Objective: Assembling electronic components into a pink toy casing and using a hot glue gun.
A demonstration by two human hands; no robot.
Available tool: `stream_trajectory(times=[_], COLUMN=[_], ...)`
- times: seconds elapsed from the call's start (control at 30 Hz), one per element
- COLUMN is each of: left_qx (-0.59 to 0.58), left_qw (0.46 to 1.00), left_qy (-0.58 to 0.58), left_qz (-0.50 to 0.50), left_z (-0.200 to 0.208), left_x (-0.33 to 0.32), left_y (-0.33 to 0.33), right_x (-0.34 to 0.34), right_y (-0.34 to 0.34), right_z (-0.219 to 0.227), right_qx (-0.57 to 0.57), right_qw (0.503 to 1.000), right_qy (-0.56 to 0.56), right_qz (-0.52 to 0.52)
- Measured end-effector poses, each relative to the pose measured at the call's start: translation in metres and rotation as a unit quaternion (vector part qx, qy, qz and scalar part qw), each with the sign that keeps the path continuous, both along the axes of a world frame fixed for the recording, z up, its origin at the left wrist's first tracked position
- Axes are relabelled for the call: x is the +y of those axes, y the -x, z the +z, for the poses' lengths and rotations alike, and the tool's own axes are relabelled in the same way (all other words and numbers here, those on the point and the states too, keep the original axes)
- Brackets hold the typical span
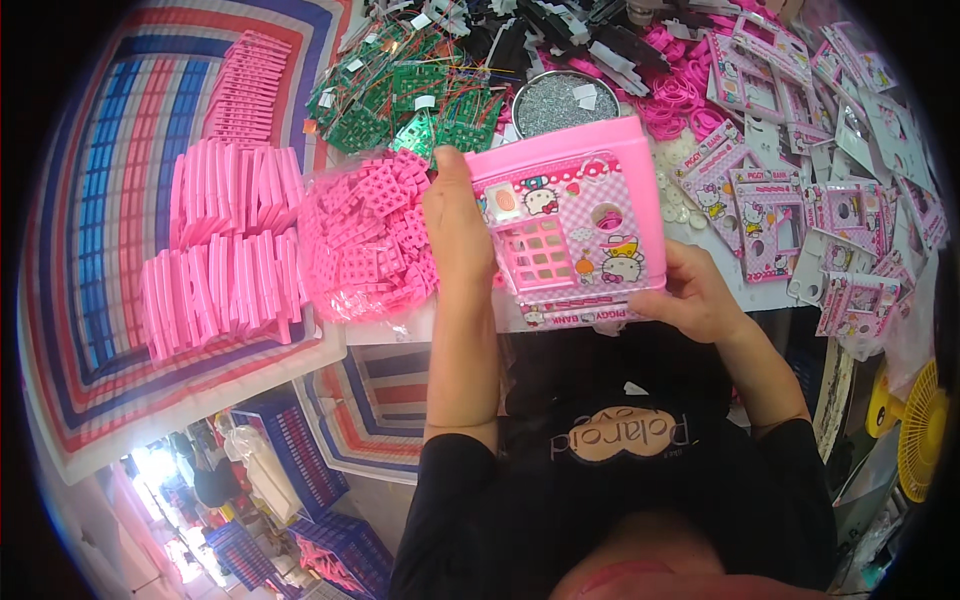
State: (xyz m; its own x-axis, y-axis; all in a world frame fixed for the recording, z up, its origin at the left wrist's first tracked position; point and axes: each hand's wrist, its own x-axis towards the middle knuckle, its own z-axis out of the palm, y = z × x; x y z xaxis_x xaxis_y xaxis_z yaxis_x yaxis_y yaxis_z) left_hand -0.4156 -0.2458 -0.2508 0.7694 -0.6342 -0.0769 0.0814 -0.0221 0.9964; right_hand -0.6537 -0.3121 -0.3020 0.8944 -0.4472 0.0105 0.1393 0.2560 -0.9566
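Note:
A pink plastic toy panel (650, 190) is held up over the table's near edge, its front facing up. It bears a printed cartoon face sheet (580, 205), a grid of square openings and a round hole. My left hand (460, 220) is closed on the panel's left edge, thumb upward. At the lower right corner my right hand (690, 295) grips it, with the thumb along the near edge and the other fingers partly hidden behind. Just left of my left hand is a clear bag of pink button pads (365, 230).
Pink panels stand in rows (220, 290) on a striped sheet (100, 230) at left. Farther back are green circuit boards (415, 90) with wires, a round bowl of small metal screws (560, 105), and black parts (530, 35). Printed face sheets (770, 225) pile up at right.

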Motion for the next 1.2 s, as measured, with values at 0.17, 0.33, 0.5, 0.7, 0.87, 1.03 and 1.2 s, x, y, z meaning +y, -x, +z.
stream_trajectory(times=[0.17, 0.33, 0.5, 0.7, 0.87, 1.03, 1.2], left_qx=[0.070, -0.196, 0.124, -0.157, -0.243, -0.425, -0.542], left_qw=[0.989, 0.979, 0.989, 0.987, 0.968, 0.839, 0.740], left_qy=[0.008, 0.006, 0.080, -0.010, 0.061, 0.064, -0.076], left_qz=[0.127, 0.060, 0.017, 0.027, -0.013, -0.333, -0.391], left_z=[0.018, -0.009, -0.016, -0.045, -0.054, -0.046, -0.065], left_x=[-0.011, -0.002, -0.017, 0.029, 0.009, 0.007, 0.028], left_y=[0.023, 0.004, 0.006, 0.042, 0.023, -0.040, -0.025], right_x=[-0.005, -0.007, -0.010, -0.003, -0.037, -0.089, -0.087], right_y=[0.002, 0.002, 0.000, -0.010, -0.010, -0.016, -0.005], right_z=[0.009, 0.004, 0.002, 0.002, -0.005, -0.005, -0.027], right_qx=[0.041, 0.043, 0.013, -0.012, 0.050, 0.117, 0.096], right_qw=[0.998, 0.985, 0.997, 0.997, 0.996, 0.904, 0.759], right_qy=[0.049, 0.165, 0.034, -0.011, 0.061, 0.399, 0.644], right_qz=[-0.001, -0.006, -0.070, -0.070, -0.053, -0.097, -0.033])
